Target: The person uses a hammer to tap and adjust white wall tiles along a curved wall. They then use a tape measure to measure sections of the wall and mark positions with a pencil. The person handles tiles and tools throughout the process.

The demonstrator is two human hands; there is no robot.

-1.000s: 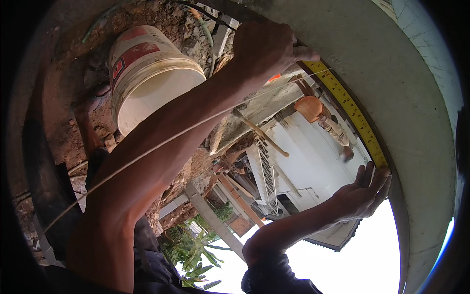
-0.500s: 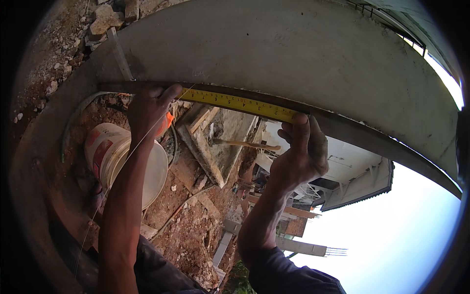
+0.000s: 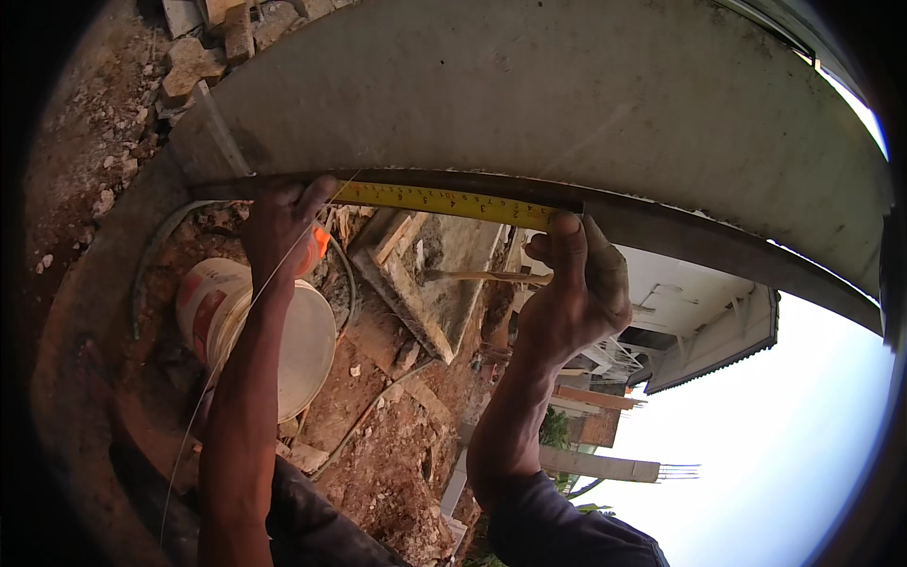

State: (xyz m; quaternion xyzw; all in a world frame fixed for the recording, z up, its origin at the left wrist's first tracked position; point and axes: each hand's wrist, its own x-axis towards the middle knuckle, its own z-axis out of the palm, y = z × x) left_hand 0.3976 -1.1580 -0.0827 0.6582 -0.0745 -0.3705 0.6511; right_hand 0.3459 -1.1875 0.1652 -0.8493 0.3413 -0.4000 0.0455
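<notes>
I can see both of the person's bare hands on one thing: a yellow metal measuring tape with dark markings, stretched along the dark narrow edge of a broad grey concrete slab. The left hand grips it at one end, thumb by the slab's edge; whether a tape case sits inside that fist, I cannot tell. The right hand pinches the other end, thumb pressed on the yellow blade, fingers curled behind. A thin pale string crosses the left forearm and meets the edge just beside the left thumb. Beyond that forearm, a white plastic bucket with red patches lies tipped on reddish, rubble-strewn soil, near a bright orange object.
</notes>
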